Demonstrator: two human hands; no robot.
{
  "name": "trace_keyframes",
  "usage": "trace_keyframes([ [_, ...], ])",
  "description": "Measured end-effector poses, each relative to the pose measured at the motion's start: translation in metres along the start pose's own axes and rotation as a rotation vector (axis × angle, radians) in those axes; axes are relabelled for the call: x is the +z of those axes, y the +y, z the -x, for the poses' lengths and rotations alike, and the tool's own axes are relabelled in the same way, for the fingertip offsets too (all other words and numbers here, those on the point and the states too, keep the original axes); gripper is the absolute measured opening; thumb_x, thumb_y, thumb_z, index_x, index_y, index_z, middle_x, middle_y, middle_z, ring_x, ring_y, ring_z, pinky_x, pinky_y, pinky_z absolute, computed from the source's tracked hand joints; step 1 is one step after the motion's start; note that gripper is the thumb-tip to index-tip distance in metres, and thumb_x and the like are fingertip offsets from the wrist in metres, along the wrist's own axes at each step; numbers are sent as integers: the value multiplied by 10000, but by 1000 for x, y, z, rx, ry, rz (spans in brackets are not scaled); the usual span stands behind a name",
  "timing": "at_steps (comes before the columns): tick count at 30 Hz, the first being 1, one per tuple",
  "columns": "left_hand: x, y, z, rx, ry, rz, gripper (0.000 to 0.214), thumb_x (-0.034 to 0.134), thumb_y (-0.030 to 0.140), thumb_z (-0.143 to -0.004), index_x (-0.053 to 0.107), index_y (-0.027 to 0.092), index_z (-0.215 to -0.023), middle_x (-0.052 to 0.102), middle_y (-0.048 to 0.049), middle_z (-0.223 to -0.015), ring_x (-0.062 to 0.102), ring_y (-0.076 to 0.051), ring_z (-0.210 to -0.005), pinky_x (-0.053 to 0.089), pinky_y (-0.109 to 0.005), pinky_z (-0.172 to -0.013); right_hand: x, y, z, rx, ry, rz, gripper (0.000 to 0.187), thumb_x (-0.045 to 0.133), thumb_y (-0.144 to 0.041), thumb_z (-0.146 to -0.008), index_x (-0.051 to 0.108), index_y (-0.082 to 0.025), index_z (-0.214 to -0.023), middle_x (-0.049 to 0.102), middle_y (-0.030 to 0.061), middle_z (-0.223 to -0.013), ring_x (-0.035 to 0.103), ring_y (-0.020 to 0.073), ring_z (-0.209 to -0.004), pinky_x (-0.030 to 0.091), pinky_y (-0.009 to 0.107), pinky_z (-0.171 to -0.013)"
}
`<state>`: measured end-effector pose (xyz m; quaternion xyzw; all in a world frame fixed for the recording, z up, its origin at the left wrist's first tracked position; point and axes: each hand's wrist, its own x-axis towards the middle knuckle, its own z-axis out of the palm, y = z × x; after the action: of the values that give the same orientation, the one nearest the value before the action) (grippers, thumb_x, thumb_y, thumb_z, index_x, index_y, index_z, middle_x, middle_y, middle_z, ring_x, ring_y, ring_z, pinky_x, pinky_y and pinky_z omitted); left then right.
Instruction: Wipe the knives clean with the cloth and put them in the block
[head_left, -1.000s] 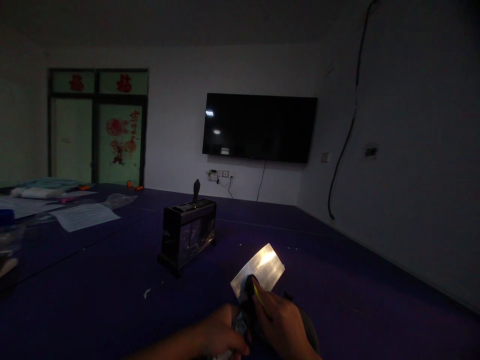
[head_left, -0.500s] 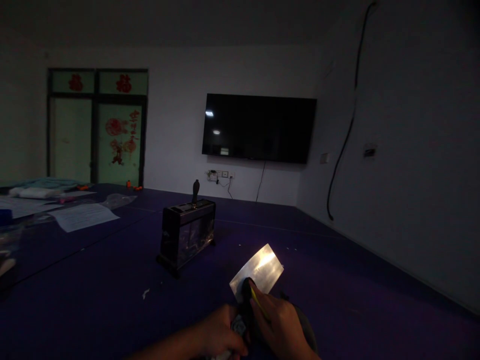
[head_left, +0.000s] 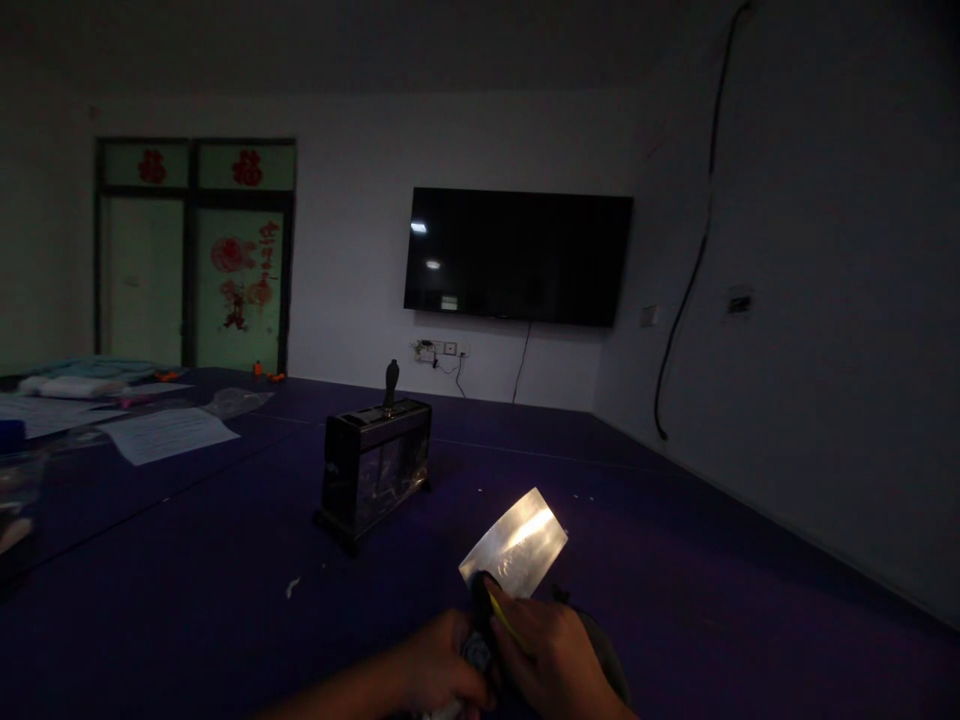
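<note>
A shiny steel cleaver [head_left: 516, 547] juts up and away from my hands, its blade catching the light. My left hand [head_left: 439, 668] is closed around its dark handle near the bottom edge of the view. My right hand [head_left: 551, 655] is closed beside it, pinching a thin yellow stick-like thing [head_left: 501, 610] against the base of the blade. A dark rounded object [head_left: 609, 652] lies just under my right hand; I cannot make out what it is. All this is above the purple table [head_left: 675, 580].
A dark knife block [head_left: 373, 464] with one handle sticking up stands on the table ahead of me. Papers [head_left: 169, 432] and clutter lie at the far left. A black TV [head_left: 517, 255] hangs on the back wall. The room is dim.
The cleaver and both hands have shifted slightly left and down; my right hand slid a little along the blade's base. Nothing else moved.
</note>
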<state>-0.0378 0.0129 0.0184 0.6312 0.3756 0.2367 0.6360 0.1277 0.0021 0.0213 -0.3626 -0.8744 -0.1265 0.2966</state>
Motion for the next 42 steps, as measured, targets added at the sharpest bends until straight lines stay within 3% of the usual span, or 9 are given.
trace_keyframes([
  [16,0,-1,0,34,15,-11,147,601,59,-424,532,115,-541,512,37,-481,420,-57,-407,298,-179,-402,-3,0,-1,-45,-26,-80,341,391,-193,-842,479,-150,-1169,665,32,-718,614,129,-579,385,211,-506],
  [22,1,-2,-3,15,0,8,113,573,50,-426,529,116,-506,502,45,-466,412,-47,-392,279,-168,-385,-3,-1,0,-67,3,-42,329,399,-212,-841,492,-166,-1153,660,23,-691,609,133,-556,383,219,-496],
  [31,4,6,3,-51,61,32,229,575,-32,-421,509,118,-581,505,60,-457,410,-42,-373,289,-159,-376,2,2,1,-85,63,31,348,392,-191,-835,471,-160,-1172,648,20,-657,596,126,-530,362,212,-473],
  [42,-1,-2,-4,-44,1,51,213,600,32,-413,516,121,-588,509,54,-447,432,-59,-360,329,-167,-366,5,4,2,30,85,132,345,345,-225,-873,472,-166,-1188,614,17,-601,565,112,-490,348,197,-455],
])
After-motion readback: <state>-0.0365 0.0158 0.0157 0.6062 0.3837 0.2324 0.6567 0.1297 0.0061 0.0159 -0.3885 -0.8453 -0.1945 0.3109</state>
